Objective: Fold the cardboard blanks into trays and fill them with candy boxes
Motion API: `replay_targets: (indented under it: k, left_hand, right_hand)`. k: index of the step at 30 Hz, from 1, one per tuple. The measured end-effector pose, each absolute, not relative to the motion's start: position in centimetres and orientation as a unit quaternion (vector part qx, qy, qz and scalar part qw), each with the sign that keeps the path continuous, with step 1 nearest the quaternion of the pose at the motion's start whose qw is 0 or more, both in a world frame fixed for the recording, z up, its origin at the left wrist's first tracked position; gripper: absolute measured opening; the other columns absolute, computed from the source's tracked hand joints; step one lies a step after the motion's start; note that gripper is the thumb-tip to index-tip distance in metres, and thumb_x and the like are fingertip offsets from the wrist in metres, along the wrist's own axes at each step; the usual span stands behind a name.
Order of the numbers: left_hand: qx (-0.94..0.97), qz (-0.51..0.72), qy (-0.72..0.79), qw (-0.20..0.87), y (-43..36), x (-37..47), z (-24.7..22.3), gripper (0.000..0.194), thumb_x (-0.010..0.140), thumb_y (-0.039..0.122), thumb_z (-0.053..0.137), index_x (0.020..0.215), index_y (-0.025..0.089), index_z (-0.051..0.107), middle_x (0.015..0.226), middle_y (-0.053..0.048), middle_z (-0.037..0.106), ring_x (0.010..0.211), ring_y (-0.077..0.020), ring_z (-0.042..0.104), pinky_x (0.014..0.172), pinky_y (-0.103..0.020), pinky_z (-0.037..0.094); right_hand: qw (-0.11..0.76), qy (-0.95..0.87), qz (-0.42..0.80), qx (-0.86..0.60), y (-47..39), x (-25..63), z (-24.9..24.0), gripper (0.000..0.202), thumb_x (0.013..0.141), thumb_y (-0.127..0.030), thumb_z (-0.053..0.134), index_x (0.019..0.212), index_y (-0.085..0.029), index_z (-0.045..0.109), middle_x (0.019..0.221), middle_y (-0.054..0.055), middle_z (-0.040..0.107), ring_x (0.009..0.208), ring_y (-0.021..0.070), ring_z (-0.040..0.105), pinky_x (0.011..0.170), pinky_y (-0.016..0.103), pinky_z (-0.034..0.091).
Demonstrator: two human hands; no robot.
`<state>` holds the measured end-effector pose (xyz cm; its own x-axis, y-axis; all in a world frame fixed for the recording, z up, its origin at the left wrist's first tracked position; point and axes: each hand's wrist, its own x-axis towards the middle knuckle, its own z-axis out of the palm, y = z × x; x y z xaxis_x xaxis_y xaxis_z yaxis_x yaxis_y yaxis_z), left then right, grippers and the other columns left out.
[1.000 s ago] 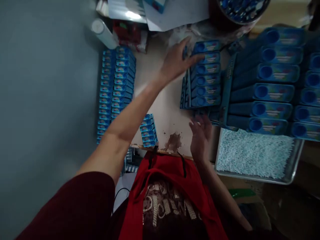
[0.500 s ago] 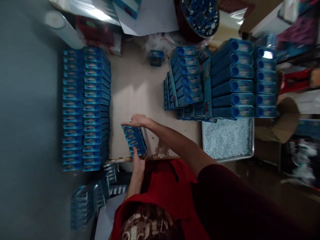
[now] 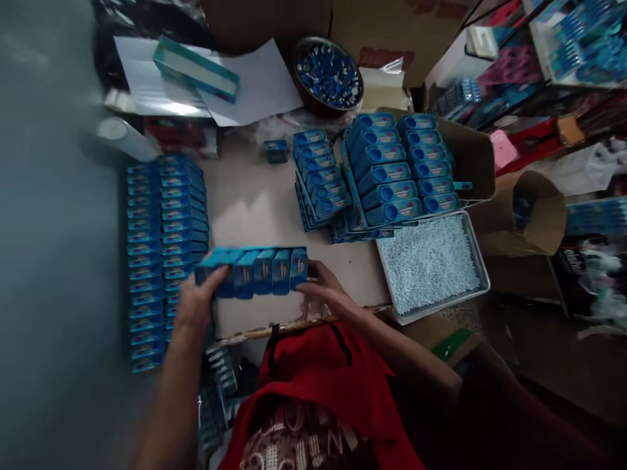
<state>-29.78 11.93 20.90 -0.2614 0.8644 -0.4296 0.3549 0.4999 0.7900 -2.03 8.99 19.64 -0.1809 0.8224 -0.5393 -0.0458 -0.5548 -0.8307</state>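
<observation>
A row of several blue boxes (image 3: 263,271) is held up over the table near its front edge, lying side by side across the view. My left hand (image 3: 200,294) is closed round the row's left end, fingers over the top. At the right end, my right hand (image 3: 318,281) grips the last box between thumb and fingers. Left of my left hand stand two long columns of stacked blue boxes (image 3: 183,209). More blue boxes (image 3: 386,173) are stacked in rows at the right of the table (image 3: 240,189).
A tray of small white pieces (image 3: 431,264) sits at the right front. Behind are a bowl of blue and silver pieces (image 3: 329,75), a single small blue box (image 3: 276,151), paper sheets (image 3: 264,85) and a white roll (image 3: 127,138). Cardboard boxes stand at the right.
The row of boxes has turned from slanting lengthwise to lying crosswise and been lifted. My left hand has moved to its left end, my right hand to its right end. The view has shifted.
</observation>
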Motion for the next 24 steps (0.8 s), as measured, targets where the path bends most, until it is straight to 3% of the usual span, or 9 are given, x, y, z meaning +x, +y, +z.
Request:
replay_targets:
  k: [3, 5, 7, 10, 15, 17, 19, 22, 24]
  left_hand:
    - [0.474, 0.294, 0.673, 0.486, 22.7, -29.1, 26.6, 0.054, 0.071, 0.070, 0.083, 0.102, 0.026, 0.080, 0.105, 0.001, 0.081, 0.115, -0.0318, 0.071, 0.111, -0.059, 0.056]
    - [0.538, 0.271, 0.633, 0.486, 29.2, -26.5, 30.4, 0.049, 0.081, 0.054, 0.085, 0.115, 0.019, 0.078, 0.107, 0.000, 0.078, 0.113, -0.0281, 0.071, 0.111, -0.062, 0.051]
    - [0.603, 0.226, 0.616, 0.454, 34.5, -22.7, 33.3, 0.049, 0.089, 0.049, 0.082, 0.118, 0.010, 0.075, 0.102, -0.003, 0.074, 0.112, -0.0318, 0.072, 0.106, -0.070, 0.048]
    - [0.650, 0.170, 0.587, 0.452, 40.1, -16.8, 33.9, 0.055, 0.088, 0.049, 0.085, 0.114, 0.002, 0.074, 0.102, -0.007, 0.071, 0.113, -0.0355, 0.073, 0.101, -0.064, 0.051]
    - [0.669, 0.281, 0.545, 0.420, 42.9, -12.0, 29.4, 0.052, 0.086, 0.042, 0.088, 0.118, 0.004, 0.073, 0.117, -0.011, 0.073, 0.125, -0.0318, 0.068, 0.113, -0.053, 0.049]
    - [0.615, 0.377, 0.563, 0.403, 41.5, -12.7, 27.2, 0.063, 0.086, 0.050, 0.088, 0.129, 0.009, 0.068, 0.129, -0.011, 0.071, 0.123, -0.0261, 0.067, 0.112, -0.044, 0.052]
    - [0.550, 0.451, 0.572, 0.409, 39.2, -14.9, 24.3, 0.071, 0.094, 0.065, 0.073, 0.141, 0.014, 0.061, 0.135, -0.011, 0.070, 0.115, -0.0203, 0.069, 0.103, -0.039, 0.058]
    - [0.492, 0.414, 0.666, 0.378, 34.5, -19.6, 18.3, 0.072, 0.101, 0.071, 0.051, 0.144, 0.013, 0.054, 0.135, -0.014, 0.069, 0.111, -0.0175, 0.071, 0.097, -0.034, 0.061]
    - [0.536, 0.227, 0.758, 0.296, 30.4, -21.9, 14.1, 0.075, 0.103, 0.070, 0.031, 0.140, 0.009, 0.053, 0.120, -0.015, 0.073, 0.100, -0.0186, 0.074, 0.085, -0.032, 0.064]
  right_hand:
    - [0.448, -0.285, 0.661, -0.531, 10.2, -1.9, 23.6, 0.062, 0.073, -0.047, 0.092, 0.125, -0.026, 0.065, 0.134, 0.007, 0.074, 0.124, 0.0258, 0.071, 0.110, 0.045, 0.057]
    - [0.499, -0.297, 0.627, -0.519, 12.2, -1.8, 25.4, 0.058, 0.076, -0.045, 0.090, 0.126, -0.026, 0.066, 0.138, 0.007, 0.073, 0.129, 0.0257, 0.068, 0.116, 0.046, 0.054]
    - [0.533, -0.319, 0.598, -0.506, 14.2, -1.4, 26.5, 0.053, 0.082, -0.044, 0.085, 0.129, -0.026, 0.068, 0.140, 0.007, 0.072, 0.133, 0.0249, 0.066, 0.120, 0.045, 0.051]
    - [0.537, -0.347, 0.563, -0.524, 16.1, -0.3, 26.3, 0.051, 0.087, -0.045, 0.081, 0.133, -0.026, 0.070, 0.141, 0.007, 0.073, 0.133, 0.0251, 0.066, 0.120, 0.044, 0.051]
    - [0.353, -0.457, 0.576, -0.578, 13.7, 3.2, 23.4, 0.050, 0.087, -0.060, 0.079, 0.123, -0.025, 0.079, 0.121, 0.011, 0.079, 0.108, 0.0269, 0.075, 0.093, 0.041, 0.062]
    - [0.241, -0.533, 0.604, -0.541, 11.6, 5.9, 22.0, 0.049, 0.087, -0.060, 0.078, 0.120, -0.024, 0.082, 0.118, 0.011, 0.081, 0.103, 0.0256, 0.076, 0.090, 0.038, 0.061]
    - [0.160, -0.553, 0.613, -0.540, 9.9, 9.9, 20.4, 0.051, 0.086, -0.060, 0.077, 0.119, -0.022, 0.082, 0.107, 0.010, 0.082, 0.095, 0.0250, 0.076, 0.085, 0.036, 0.059]
    - [0.164, -0.479, 0.575, -0.643, 8.9, 18.6, 18.5, 0.055, 0.084, -0.065, 0.072, 0.110, -0.017, 0.082, 0.084, 0.008, 0.080, 0.076, 0.0236, 0.073, 0.071, 0.035, 0.057]
    - [0.257, -0.421, 0.490, -0.719, 9.8, 25.0, 17.5, 0.051, 0.085, -0.065, 0.068, 0.102, -0.018, 0.080, 0.080, 0.007, 0.078, 0.074, 0.0224, 0.071, 0.073, 0.035, 0.057]
